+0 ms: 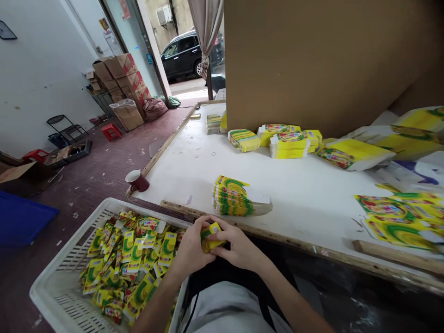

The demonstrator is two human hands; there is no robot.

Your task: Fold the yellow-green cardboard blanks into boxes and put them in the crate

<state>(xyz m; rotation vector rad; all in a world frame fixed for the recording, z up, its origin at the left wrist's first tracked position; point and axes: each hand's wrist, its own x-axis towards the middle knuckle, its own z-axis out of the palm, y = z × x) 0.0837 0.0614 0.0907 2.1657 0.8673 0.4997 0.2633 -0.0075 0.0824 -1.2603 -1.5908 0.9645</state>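
Between my two hands, just over the table's front edge, is a small yellow and green carton. My left hand wraps its fingers round the carton from the left. From the other side, my right hand grips the same carton with thumb and fingers. Part of the carton is hidden behind the fingers. Just beyond my hands, a fanned stack of flat yellow cartons lies on the white table. To my left stands a white plastic basket holding many small yellow cartons.
A maroon mug sits at the table's left corner. Bundled cartons line a tall cardboard panel. Flat cartons and a wooden strip lie to the right. Stacked boxes stand by the doorway.
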